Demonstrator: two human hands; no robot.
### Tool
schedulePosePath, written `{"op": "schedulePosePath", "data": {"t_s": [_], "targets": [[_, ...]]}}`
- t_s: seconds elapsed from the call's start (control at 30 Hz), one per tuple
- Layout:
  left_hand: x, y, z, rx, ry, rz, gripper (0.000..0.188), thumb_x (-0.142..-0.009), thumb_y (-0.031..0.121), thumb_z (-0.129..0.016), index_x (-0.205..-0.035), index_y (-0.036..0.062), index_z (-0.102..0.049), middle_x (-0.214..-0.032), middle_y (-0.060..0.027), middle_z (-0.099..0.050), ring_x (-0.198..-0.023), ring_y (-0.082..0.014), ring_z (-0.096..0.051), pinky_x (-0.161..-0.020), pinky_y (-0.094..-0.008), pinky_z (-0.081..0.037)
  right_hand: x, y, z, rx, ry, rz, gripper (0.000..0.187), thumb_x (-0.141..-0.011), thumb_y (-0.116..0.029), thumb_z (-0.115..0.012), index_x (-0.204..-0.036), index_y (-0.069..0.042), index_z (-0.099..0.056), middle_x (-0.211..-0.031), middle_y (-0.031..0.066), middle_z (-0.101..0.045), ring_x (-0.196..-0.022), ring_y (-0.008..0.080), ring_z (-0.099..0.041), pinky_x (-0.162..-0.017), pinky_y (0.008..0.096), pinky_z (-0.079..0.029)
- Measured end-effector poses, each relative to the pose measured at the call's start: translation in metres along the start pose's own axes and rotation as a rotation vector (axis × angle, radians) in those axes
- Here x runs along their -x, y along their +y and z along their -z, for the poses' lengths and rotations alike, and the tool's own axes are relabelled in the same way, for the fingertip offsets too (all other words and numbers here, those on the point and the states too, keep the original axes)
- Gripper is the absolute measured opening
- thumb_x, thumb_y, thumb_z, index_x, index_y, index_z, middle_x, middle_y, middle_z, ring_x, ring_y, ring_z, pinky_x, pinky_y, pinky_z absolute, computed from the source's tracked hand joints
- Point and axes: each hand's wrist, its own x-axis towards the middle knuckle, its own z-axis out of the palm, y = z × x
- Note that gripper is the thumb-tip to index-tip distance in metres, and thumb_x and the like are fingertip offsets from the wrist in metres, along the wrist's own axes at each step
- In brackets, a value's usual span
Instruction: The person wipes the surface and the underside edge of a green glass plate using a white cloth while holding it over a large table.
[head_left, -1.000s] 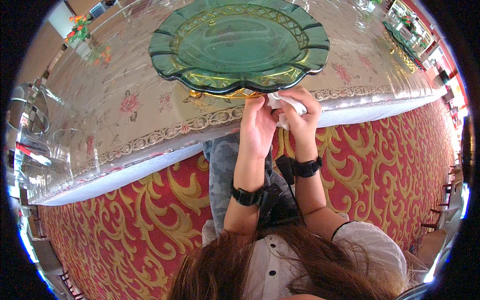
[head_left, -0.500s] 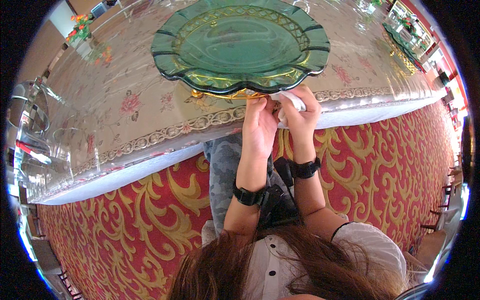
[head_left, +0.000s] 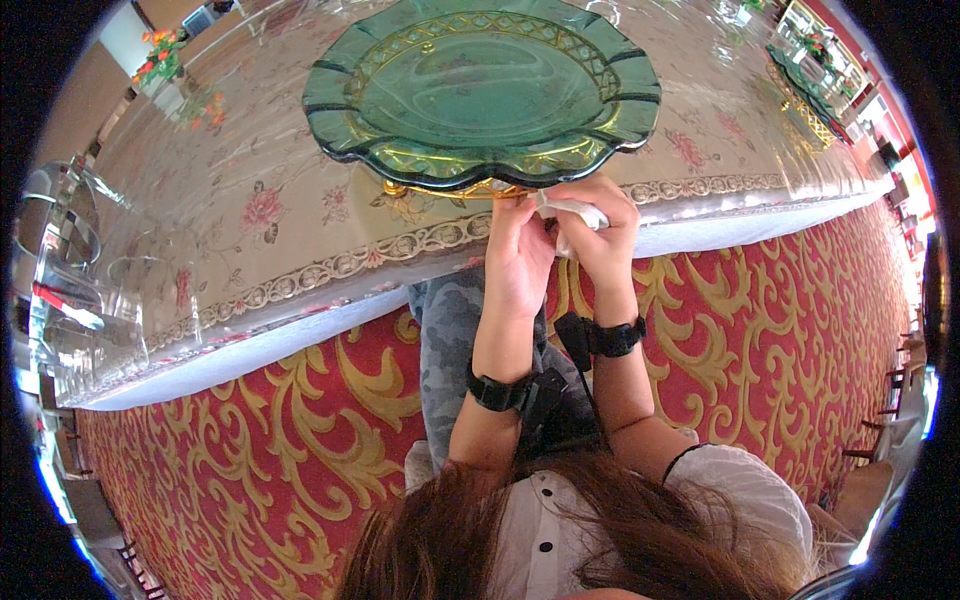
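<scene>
Since the green glass dish (head_left: 482, 90) is perched on its gold base upper centre, it could easily get tipped; a white cloth (head_left: 572, 212) is pinched in the right hand (head_left: 600, 235); the left hand (head_left: 518, 255) is curled beside it, grip can't be told.

1. The green glass dish (head_left: 480, 95) is translucent and glossy, with moulded ridges and a scalloped rim.
2. Its base (head_left: 455, 188) looks like shiny gold-coloured metal.
3. The table (head_left: 250, 240) has a flowered cloth under a clear, glossy plastic sheet that throws back light.
4. The white cloth (head_left: 575, 212) held in the right hand (head_left: 600, 235) is soft, matt and crumpled.
5. The left hand (head_left: 520, 260) wears 1 matt black wrist strap (head_left: 497, 392).
6. The carpet (head_left: 250, 470) is matt woven pile, red and gold.
</scene>
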Motion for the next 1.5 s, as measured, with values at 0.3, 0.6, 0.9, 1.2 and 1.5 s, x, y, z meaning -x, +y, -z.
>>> {"op": "schedulePosePath", "data": {"t_s": [0.3,0.6,0.9,1.2,1.5], "targets": [[0.001,0.000,0.004,0.006,-0.027,0.025,0.033,-0.091,0.022,-0.051,-0.121,0.0096,-0.049,-0.121,-0.0062,-0.055,-0.110,-0.0186,-0.052,-0.082,-0.0343,-0.042,0.004,0.004,0.011,-0.376,0.056,-0.066,0.017,-0.071,0.004,-0.065,-0.087,0.000,-0.070,-0.084,0.0069,-0.066,-0.079,0.0155,-0.061,-0.070,0.0267,-0.047],[-0.001,0.000,0.001,-0.008,-0.035,0.009,0.037,-0.090,0.021,-0.053,-0.124,0.0079,-0.048,-0.123,-0.0061,-0.054,-0.113,-0.0191,-0.050,-0.094,-0.0373,-0.039,0.000,0.002,-0.007,0.081,0.112,-0.046,0.022,-0.069,0.002,-0.067,-0.089,-0.004,-0.072,-0.080,0.0078,-0.064,-0.072,0.0177,-0.062,-0.065,0.0271,-0.047],[0.000,0.000,0.000,-0.051,-0.014,-0.014,0.040,-0.088,0.021,-0.054,-0.125,0.0067,-0.047,-0.122,-0.0069,-0.053,-0.114,-0.0203,-0.050,-0.098,-0.0367,-0.038,-0.001,-0.002,-0.003,0.113,-0.029,-0.081,0.023,-0.069,0.002,-0.065,-0.090,-0.005,-0.073,-0.080,0.0086,-0.066,-0.075,0.0176,-0.064,-0.067,0.0283,-0.050],[-0.002,-0.002,-0.001,-0.044,-0.035,-0.031,0.036,-0.088,0.019,-0.055,-0.122,0.0076,-0.048,-0.120,-0.0050,-0.054,-0.112,-0.0198,-0.051,-0.098,-0.0372,-0.038,0.002,0.000,-0.004,0.050,0.097,-0.094,0.020,-0.070,0.003,-0.067,-0.088,-0.002,-0.071,-0.085,0.0077,-0.065,-0.075,0.0185,-0.064,-0.070,0.0278,-0.049],[0.001,0.002,-0.003,-0.072,-0.017,-0.021,0.034,-0.089,0.019,-0.055,-0.120,0.0067,-0.050,-0.116,-0.0059,-0.055,-0.108,-0.0192,-0.052,-0.096,-0.0356,-0.039,0.002,-0.003,-0.002,0.172,-0.034,-0.041,0.026,-0.068,0.004,-0.067,-0.091,-0.005,-0.073,-0.084,0.0079,-0.068,-0.078,0.0184,-0.065,-0.071,0.0283,-0.051]]}}
